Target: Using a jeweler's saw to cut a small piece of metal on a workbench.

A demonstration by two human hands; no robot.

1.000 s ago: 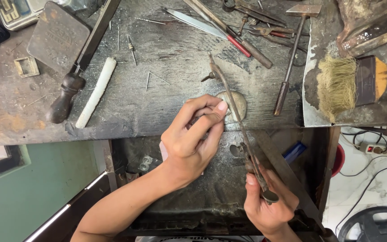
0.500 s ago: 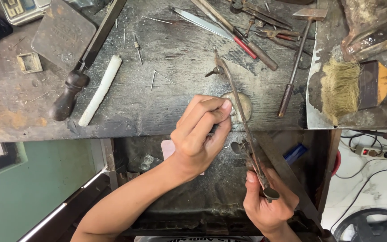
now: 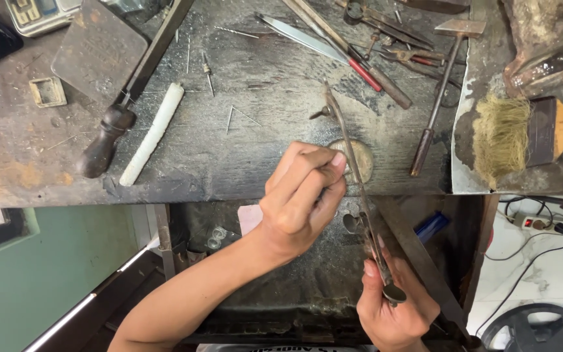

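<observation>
The right hand (image 3: 395,306) grips the handle of a thin, rusty metal saw frame (image 3: 354,189) slanting over the scarred wooden bench (image 3: 242,150); the left hand (image 3: 301,195) pinches something hidden against its blade.

Left hand (image 3: 301,202), right hand (image 3: 395,306): bare, no sleeves, gloves, rings.
</observation>
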